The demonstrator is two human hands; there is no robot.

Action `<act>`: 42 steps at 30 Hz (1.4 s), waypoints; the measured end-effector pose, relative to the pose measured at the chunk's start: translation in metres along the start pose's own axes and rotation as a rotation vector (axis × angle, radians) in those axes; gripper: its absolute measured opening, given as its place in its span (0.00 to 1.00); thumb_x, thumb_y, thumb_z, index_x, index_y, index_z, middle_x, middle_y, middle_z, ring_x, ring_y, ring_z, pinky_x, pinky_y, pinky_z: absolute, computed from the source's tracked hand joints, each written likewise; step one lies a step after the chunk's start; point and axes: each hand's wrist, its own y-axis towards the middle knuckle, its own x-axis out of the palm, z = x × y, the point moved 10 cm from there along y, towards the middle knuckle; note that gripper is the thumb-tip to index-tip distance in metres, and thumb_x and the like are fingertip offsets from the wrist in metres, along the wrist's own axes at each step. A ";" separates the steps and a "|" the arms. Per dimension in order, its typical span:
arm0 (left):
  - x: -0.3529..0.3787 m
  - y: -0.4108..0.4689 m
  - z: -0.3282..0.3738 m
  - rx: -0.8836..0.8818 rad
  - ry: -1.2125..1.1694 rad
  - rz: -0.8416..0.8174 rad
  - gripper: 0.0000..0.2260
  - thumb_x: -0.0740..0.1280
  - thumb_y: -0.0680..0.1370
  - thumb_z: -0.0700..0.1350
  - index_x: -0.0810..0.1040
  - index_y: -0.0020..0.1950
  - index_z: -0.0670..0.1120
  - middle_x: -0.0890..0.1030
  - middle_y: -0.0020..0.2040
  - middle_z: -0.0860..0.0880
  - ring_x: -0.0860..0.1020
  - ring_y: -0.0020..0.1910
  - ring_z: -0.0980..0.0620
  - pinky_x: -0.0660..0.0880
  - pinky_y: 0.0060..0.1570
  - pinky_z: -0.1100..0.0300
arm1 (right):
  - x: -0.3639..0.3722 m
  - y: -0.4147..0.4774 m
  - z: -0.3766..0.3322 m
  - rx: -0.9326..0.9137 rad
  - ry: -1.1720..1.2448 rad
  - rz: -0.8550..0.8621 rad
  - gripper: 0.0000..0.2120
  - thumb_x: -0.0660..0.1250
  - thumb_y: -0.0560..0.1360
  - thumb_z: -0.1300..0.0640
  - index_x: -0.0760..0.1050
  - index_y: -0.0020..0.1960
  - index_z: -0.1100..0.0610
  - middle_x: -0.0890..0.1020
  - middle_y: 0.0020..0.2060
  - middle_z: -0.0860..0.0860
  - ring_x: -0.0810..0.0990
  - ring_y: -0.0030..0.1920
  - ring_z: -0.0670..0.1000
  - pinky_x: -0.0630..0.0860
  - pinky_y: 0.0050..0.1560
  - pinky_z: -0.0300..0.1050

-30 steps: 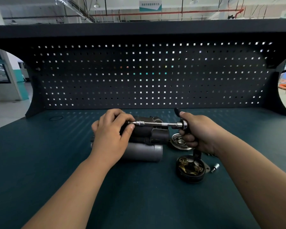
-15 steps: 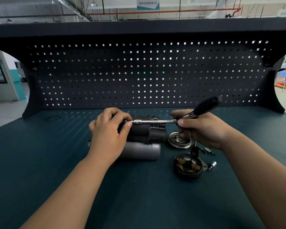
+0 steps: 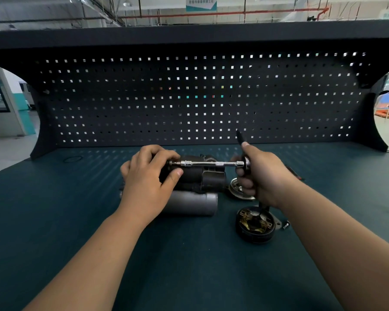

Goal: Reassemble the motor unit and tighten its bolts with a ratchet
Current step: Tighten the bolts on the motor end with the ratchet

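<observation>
Brass-coloured brushes sat in a round black end cap (image 3: 255,223) nearest. Beyond, the left hand (image 3: 148,180) curled over the motor unit (image 3: 193,202), a smooth grey cylinder under dark housing, mid-bench. The right hand (image 3: 262,176) clamped its fingers on the ratchet (image 3: 211,163), its chrome bar level. A perforated pegboard (image 3: 189,97) stood behind.

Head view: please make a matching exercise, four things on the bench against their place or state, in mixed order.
Things
1. chrome ratchet with black handle
2. dark motor unit with grey cylinder
3. round black brush cap with copper parts
4. thin black ring

Places or states
A. alone, far left on the green table
B. open side up, nearest the viewer
C. gripped by the right hand
D. gripped by the left hand

Pairs: 1-C, 2-D, 3-B, 4-A
</observation>
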 end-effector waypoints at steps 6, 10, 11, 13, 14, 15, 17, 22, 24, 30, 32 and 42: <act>-0.003 0.000 0.001 -0.011 -0.048 0.044 0.05 0.66 0.77 0.49 0.79 0.52 0.55 0.67 0.53 0.60 0.67 0.56 0.56 0.52 0.59 0.58 | 0.007 -0.005 0.008 0.114 0.056 -0.028 0.16 0.57 0.80 0.42 0.66 0.46 0.54 0.67 0.21 0.49 0.58 0.18 0.48 0.58 0.19 0.35; -0.004 0.000 0.001 -0.025 -0.035 0.051 0.05 0.68 0.77 0.47 0.79 0.51 0.55 0.67 0.53 0.59 0.68 0.57 0.54 0.51 0.59 0.58 | 0.009 -0.006 0.010 0.121 0.010 -0.055 0.16 0.56 0.81 0.44 0.64 0.40 0.54 0.66 0.21 0.49 0.58 0.18 0.48 0.56 0.18 0.35; -0.003 0.000 0.001 -0.029 -0.034 0.048 0.05 0.68 0.77 0.47 0.79 0.51 0.55 0.68 0.53 0.59 0.68 0.57 0.54 0.51 0.59 0.59 | 0.010 -0.006 0.011 0.118 -0.004 -0.059 0.16 0.56 0.81 0.44 0.64 0.39 0.54 0.66 0.21 0.49 0.58 0.18 0.48 0.57 0.19 0.34; -0.003 0.001 0.000 -0.027 -0.037 0.049 0.05 0.68 0.77 0.47 0.80 0.51 0.55 0.68 0.53 0.59 0.69 0.57 0.53 0.51 0.58 0.59 | 0.010 -0.005 0.009 0.093 -0.039 -0.065 0.17 0.55 0.81 0.45 0.64 0.39 0.54 0.67 0.21 0.49 0.59 0.18 0.48 0.57 0.20 0.35; -0.003 0.001 0.000 -0.026 -0.039 0.053 0.05 0.68 0.77 0.47 0.80 0.51 0.54 0.68 0.53 0.59 0.69 0.57 0.53 0.51 0.58 0.59 | 0.010 -0.005 0.007 0.058 -0.064 -0.069 0.17 0.55 0.81 0.45 0.65 0.39 0.54 0.67 0.22 0.49 0.60 0.18 0.49 0.58 0.20 0.36; -0.004 0.000 0.000 -0.026 -0.041 0.057 0.05 0.68 0.77 0.46 0.80 0.51 0.54 0.68 0.53 0.59 0.69 0.57 0.54 0.51 0.58 0.59 | 0.009 -0.004 0.003 -0.005 -0.122 -0.067 0.17 0.55 0.81 0.45 0.66 0.40 0.55 0.68 0.22 0.49 0.61 0.19 0.49 0.59 0.21 0.37; -0.004 0.000 0.000 -0.027 -0.044 0.062 0.05 0.69 0.76 0.46 0.80 0.51 0.54 0.68 0.53 0.59 0.68 0.57 0.54 0.51 0.58 0.59 | 0.002 -0.007 -0.012 -0.220 -0.396 0.003 0.17 0.54 0.81 0.44 0.69 0.41 0.56 0.71 0.25 0.47 0.67 0.23 0.49 0.64 0.26 0.39; -0.004 0.000 0.000 -0.018 -0.037 0.068 0.05 0.69 0.76 0.46 0.81 0.51 0.54 0.68 0.53 0.59 0.68 0.56 0.55 0.52 0.57 0.59 | 0.003 -0.029 -0.035 -0.697 -0.912 0.100 0.04 0.56 0.78 0.47 0.63 0.48 0.46 0.75 0.33 0.42 0.75 0.35 0.42 0.66 0.35 0.42; -0.004 0.000 0.001 -0.013 -0.037 0.071 0.05 0.69 0.76 0.46 0.80 0.51 0.54 0.68 0.53 0.59 0.68 0.56 0.55 0.52 0.57 0.59 | 0.004 -0.033 -0.038 -0.779 -0.963 0.132 0.06 0.56 0.78 0.48 0.62 0.52 0.48 0.74 0.35 0.39 0.77 0.37 0.50 0.67 0.38 0.46; -0.005 0.000 0.002 0.005 -0.041 0.081 0.05 0.68 0.77 0.48 0.80 0.51 0.54 0.68 0.53 0.59 0.67 0.55 0.57 0.53 0.57 0.58 | 0.006 -0.034 -0.040 -0.806 -0.839 0.118 0.02 0.54 0.80 0.50 0.62 0.48 0.46 0.73 0.32 0.42 0.73 0.33 0.44 0.66 0.36 0.47; -0.005 0.000 0.001 0.003 -0.048 0.076 0.06 0.66 0.76 0.50 0.80 0.51 0.54 0.68 0.53 0.59 0.68 0.55 0.56 0.53 0.58 0.58 | 0.005 -0.030 -0.040 -0.750 -0.766 0.111 0.06 0.53 0.81 0.50 0.63 0.45 0.45 0.72 0.30 0.45 0.71 0.31 0.43 0.66 0.33 0.47; -0.006 -0.001 0.001 -0.017 -0.078 0.091 0.08 0.65 0.73 0.53 0.79 0.50 0.55 0.70 0.52 0.59 0.69 0.54 0.55 0.53 0.57 0.59 | 0.006 -0.002 0.012 0.106 -0.158 -0.072 0.15 0.54 0.81 0.45 0.66 0.43 0.54 0.66 0.20 0.49 0.58 0.17 0.48 0.56 0.20 0.34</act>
